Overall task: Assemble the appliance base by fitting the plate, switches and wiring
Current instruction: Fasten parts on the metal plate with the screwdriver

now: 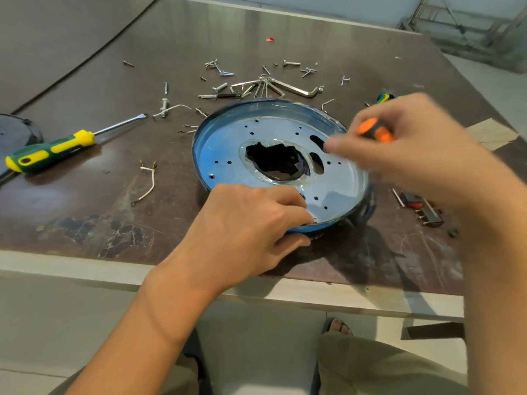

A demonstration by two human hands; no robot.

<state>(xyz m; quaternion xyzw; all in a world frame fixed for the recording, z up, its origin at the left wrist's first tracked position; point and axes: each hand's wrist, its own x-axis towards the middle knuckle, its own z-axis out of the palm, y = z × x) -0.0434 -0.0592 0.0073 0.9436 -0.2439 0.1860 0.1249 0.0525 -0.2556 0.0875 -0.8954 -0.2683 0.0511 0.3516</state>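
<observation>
Plate lies flat on table, near front edge. Left hand pinches plate's near rim, likely to stop it turning. Right hand grasps orange screwdriver above plate's right side; tip hidden. Screws lie beyond plate, switches right of it, within reach.

1. My left hand is gripping a glossy metal plate, its blue-tinted face shining.
2. My right hand is holding a smooth orange plastic handle.
3. The brown table is showing scratched, worn patches.
4. Screws and hex keys are gleaming as bare metal.
</observation>
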